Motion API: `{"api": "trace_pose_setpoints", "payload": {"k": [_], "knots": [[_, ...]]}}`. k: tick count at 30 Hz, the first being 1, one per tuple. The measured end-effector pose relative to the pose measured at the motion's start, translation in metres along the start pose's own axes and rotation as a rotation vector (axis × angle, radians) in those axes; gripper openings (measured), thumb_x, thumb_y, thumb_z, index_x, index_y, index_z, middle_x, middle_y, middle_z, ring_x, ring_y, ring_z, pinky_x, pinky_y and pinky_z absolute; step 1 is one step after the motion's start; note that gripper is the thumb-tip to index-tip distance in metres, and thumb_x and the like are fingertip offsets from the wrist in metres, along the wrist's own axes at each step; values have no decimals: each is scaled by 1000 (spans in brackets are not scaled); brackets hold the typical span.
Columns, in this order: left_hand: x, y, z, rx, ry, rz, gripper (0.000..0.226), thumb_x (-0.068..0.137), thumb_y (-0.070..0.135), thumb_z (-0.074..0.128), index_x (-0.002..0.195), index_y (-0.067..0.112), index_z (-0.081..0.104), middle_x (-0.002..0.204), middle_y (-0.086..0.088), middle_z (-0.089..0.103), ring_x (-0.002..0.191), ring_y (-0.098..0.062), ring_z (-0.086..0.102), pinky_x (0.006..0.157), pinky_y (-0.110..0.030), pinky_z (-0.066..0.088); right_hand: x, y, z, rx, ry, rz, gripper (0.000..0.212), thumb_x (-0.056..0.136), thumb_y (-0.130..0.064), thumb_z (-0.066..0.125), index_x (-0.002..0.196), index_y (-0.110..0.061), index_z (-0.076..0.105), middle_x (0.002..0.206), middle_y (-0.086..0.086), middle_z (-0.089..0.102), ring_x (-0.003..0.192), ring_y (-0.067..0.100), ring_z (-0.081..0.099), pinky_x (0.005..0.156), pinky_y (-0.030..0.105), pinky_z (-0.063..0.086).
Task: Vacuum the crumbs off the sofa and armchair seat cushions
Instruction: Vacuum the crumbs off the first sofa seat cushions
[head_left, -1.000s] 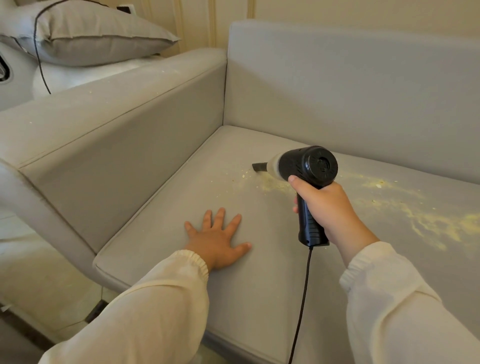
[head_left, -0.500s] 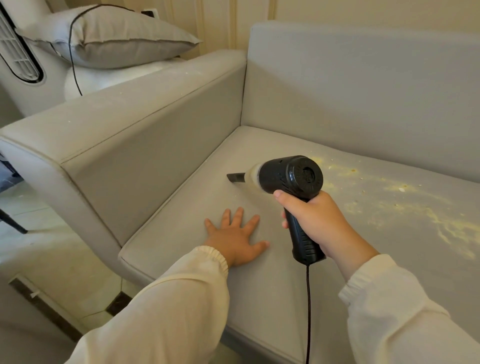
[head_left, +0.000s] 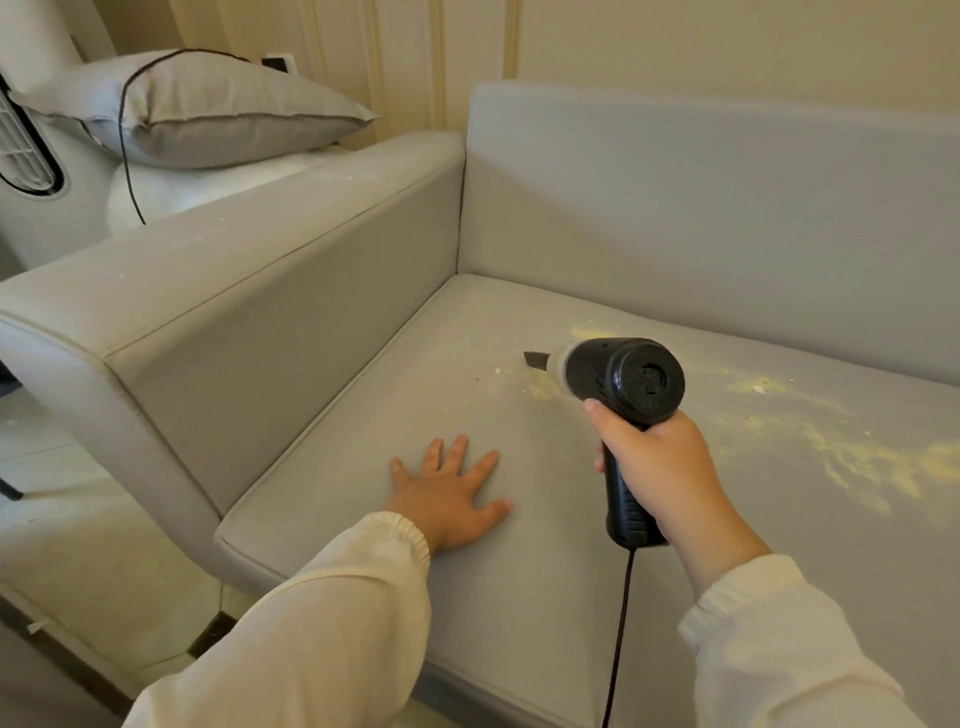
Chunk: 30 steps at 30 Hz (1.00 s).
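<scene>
My right hand (head_left: 662, 467) grips the handle of a black handheld vacuum (head_left: 621, 382). Its narrow nozzle points left, low over the grey sofa seat cushion (head_left: 363, 431). Pale yellow crumbs (head_left: 857, 457) lie in streaks across the cushion to the right of the vacuum, with a few specks just past the nozzle tip. My left hand (head_left: 449, 491) rests flat on the cushion with fingers spread, to the left of the vacuum. The vacuum's black cord (head_left: 621, 634) hangs down from the handle toward the bottom edge.
The sofa's grey armrest (head_left: 218, 291) rises on the left and its backrest (head_left: 701, 208) stands behind the seat. A grey pillow (head_left: 208, 109) with a thin black cable over it lies on a white object beyond the armrest. Pale floor (head_left: 78, 545) shows at lower left.
The vacuum nozzle has swept leftward over the cushion and come back right a little. Crumbs near the nozzle have thinned. My left hand stays flat on the cushion. The view has shifted slightly.
</scene>
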<state>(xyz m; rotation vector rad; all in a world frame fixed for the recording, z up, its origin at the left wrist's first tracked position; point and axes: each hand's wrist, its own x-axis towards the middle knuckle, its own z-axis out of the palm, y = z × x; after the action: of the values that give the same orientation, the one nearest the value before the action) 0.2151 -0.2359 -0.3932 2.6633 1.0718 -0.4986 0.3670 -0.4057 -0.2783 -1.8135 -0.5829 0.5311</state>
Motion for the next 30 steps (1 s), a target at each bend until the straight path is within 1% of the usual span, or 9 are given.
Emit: {"api": "trace_pose_setpoints", "payload": {"k": [7,10,14,17,20,22,25,30], "knots": [[2,-5,5,-9,6,20,77,92,85,19,158,57,-11,172,9,-21,159,-25,-18,116,-75,-6,19,6,7,-30,35,-16,22,92,-42,77,103,-23,71,83,6,76,57,9,69,58,24,50],[4,-1,5,-11,0,5,78,91,86,19,157,57,-13,171,9,-23,158,-26,-20,115,-76,-6,26,8,5,-15,56,-5,25,92,-42,77,104,-21,71,86,7,76,56,8,69,60,26,52],[5,2,4,-14,-7,-6,80,89,87,18,156,58,-14,171,9,-23,158,-27,-21,114,-78,-6,34,8,8,-13,19,18,28,91,-44,78,102,-20,72,86,9,76,63,14,73,65,32,58],[5,1,3,-12,-12,-2,80,90,87,19,157,58,-14,171,8,-23,158,-27,-21,114,-78,-6,34,7,12,-5,-29,20,26,91,-45,78,105,-25,71,81,5,75,74,23,77,75,39,64],[5,1,2,-15,-17,3,79,90,87,19,157,58,-14,171,8,-23,158,-27,-21,114,-78,-6,29,4,12,-40,-63,-1,21,92,-44,78,101,-26,72,75,3,74,74,25,77,75,39,63],[5,1,1,-17,-18,1,80,90,87,19,157,58,-13,171,8,-23,158,-28,-20,114,-78,-6,24,2,9,-60,-85,1,22,92,-45,77,95,-24,73,71,4,75,76,28,78,77,41,63],[4,2,0,-19,-27,-1,80,89,88,18,157,58,-13,171,8,-22,158,-28,-20,115,-78,-6,12,0,1,-69,-112,16,27,92,-46,76,89,-19,74,72,6,76,77,29,78,81,44,62],[0,3,0,-18,-19,3,81,90,87,20,158,56,-12,171,8,-22,158,-27,-20,115,-77,-6,-3,-3,-7,-57,-134,31,31,94,-46,74,87,-16,73,73,8,77,83,33,77,85,46,61]]}}
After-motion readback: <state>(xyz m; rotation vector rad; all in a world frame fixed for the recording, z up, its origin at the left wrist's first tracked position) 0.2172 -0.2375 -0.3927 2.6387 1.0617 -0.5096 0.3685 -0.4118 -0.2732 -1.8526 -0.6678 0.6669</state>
